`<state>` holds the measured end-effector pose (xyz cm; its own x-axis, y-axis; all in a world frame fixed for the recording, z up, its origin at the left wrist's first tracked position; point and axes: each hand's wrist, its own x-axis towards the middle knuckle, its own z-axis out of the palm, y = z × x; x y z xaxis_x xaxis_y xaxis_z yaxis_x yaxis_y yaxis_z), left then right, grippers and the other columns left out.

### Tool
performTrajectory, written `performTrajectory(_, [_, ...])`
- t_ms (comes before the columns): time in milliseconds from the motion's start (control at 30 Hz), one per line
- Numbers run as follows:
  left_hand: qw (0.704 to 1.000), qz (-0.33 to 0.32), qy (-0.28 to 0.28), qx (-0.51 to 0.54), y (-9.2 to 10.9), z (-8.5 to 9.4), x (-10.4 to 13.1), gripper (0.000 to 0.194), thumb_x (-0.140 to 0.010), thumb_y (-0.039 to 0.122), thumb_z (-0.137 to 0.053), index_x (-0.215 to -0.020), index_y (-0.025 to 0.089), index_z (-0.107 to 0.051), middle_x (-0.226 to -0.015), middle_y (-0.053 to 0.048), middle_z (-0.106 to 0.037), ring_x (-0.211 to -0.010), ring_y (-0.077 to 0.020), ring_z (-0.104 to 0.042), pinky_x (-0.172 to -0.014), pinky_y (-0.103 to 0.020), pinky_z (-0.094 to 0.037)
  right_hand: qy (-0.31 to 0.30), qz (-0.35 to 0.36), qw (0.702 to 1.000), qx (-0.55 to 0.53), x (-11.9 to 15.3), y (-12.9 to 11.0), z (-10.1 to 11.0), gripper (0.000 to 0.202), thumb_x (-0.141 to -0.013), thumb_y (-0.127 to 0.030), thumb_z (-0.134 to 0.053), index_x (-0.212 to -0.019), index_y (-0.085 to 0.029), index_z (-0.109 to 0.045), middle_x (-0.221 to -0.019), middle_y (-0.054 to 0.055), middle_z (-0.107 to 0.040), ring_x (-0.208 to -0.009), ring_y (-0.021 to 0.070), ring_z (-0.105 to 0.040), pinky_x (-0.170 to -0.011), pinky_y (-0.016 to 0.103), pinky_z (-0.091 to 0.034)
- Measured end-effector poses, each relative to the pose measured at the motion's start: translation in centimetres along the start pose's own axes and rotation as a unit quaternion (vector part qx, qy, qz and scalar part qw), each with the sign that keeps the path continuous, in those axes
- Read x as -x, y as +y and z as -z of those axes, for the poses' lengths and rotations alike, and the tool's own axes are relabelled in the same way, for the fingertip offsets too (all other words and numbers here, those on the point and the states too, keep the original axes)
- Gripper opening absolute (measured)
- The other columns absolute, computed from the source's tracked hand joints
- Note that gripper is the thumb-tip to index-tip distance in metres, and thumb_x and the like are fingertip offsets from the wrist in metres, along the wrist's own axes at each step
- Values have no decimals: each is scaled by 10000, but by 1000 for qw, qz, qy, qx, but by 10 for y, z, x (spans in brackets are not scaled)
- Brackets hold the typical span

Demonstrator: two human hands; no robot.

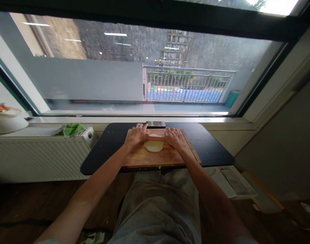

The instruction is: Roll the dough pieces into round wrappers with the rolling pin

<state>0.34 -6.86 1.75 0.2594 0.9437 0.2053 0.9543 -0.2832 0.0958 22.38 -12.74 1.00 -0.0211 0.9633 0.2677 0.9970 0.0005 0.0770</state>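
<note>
A wooden board lies on the dark table in front of me. On it is a pale, flat, rounded sheet of dough. A pinkish rolling pin lies crosswise over the dough's far part. My left hand rests on its left end and my right hand on its right end, fingers pointing away from me. Both hands cover the ends of the pin, so only its middle shows between them. The dough's near edge shows uncovered.
Behind the board, a dark flat object with a shiny top sits at the far edge of the black table. A radiator with a green cloth stands at left. A window rises beyond, and a white stool-like surface is lower right.
</note>
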Motion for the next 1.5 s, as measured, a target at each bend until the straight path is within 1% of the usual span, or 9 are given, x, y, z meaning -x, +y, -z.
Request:
performTrajectory(133, [1000, 12, 17, 9, 0, -2, -11, 572, -1062, 369, -422, -1591, 217, -579, -1558, -174, -645, -1405, -346, -605, -1181, -524, -492, 6, -55, 998, -42, -18, -2, -5, 526, -1105, -249, -372, -1603, -206, -536, -1442, 169, -683, -1350, 310, -584, -1164, 434, -425])
performTrajectory(367, [999, 5, 31, 14, -7, -16, -34, 474, -1041, 293, -459, -1468, 213, -649, -1524, -165, -670, -1398, -331, -608, -1168, -504, -504, -12, -90, 993, -82, -42, 0, -8, 472, -1071, -250, -388, -1468, -203, -640, -1380, 164, -727, -1300, 308, -623, -1089, 424, -462])
performTrajectory(733, [999, -13, 38, 14, -13, -22, -54, 381, -1053, 215, -458, -1350, 177, -694, -1401, -166, -726, -1335, -293, -648, -1152, -435, -511, -12, -93, 992, -89, -53, 2, -6, 456, -1109, -267, -354, -1313, -184, -753, -1361, 185, -753, -1271, 294, -678, -1015, 361, -510])
performTrajectory(867, [999, -9, 35, 13, -13, -20, -57, 360, -1054, 205, -454, -1313, 161, -700, -1351, -178, -742, -1289, -308, -667, -1093, -428, -541, -19, -118, 986, -116, -51, 0, 4, 493, -1139, -388, -363, -1313, -188, -779, -1266, 199, -807, -1169, 289, -764, -945, 320, -524])
performTrajectory(967, [999, -11, 33, 11, -13, -18, -59, 341, -1059, 200, -453, -1289, 149, -700, -1329, -181, -749, -1274, -297, -670, -1080, -400, -536, -33, -120, 982, -139, -51, 1, 9, 525, -1137, -474, -397, -1264, -190, -819, -1237, 208, -824, -1138, 296, -795, -911, 303, -527])
performTrajectory(1100, [999, -13, 34, 10, -12, -14, -60, 362, -1077, 207, -424, -1299, 136, -701, -1362, -186, -744, -1321, -276, -651, -1102, -362, -510, -44, -103, 985, -135, -56, 2, 9, 523, -1132, -426, -391, -1203, -182, -848, -1239, 221, -823, -1131, 291, -805, -896, 295, -526])
performTrajectory(1167, [1000, -7, 29, 11, -11, -12, -59, 392, -1093, 239, -397, -1309, 131, -706, -1339, -188, -759, -1281, -266, -682, -1065, -341, -522, -47, -100, 985, -133, -58, 3, 8, 516, -1127, -403, -390, -1212, -184, -848, -1243, 218, -824, -1142, 289, -803, -904, 296, -528])
performTrajectory(1300, [1000, 5, -2, 15, -9, -5, -54, 434, -1101, 342, -399, -1245, 160, -766, -1226, -170, -813, -1098, -248, -772, -928, -299, -555, -66, -96, 985, -124, -58, 3, 9, 508, -1108, -411, -411, -1223, -181, -849, -1252, 215, -823, -1164, 304, -797, -927, 312, -541])
performTrajectory(1500, [999, 2, -46, 14, -4, 3, -37, 484, -1077, 428, -422, -1136, 208, -848, -1203, -156, -840, -1116, -270, -800, -917, -298, -575, -108, -81, 985, -109, -51, 4, 17, 461, -1070, -414, -496, -1273, -188, -842, -1272, 209, -820, -1220, 321, -780, -954, 305, -542])
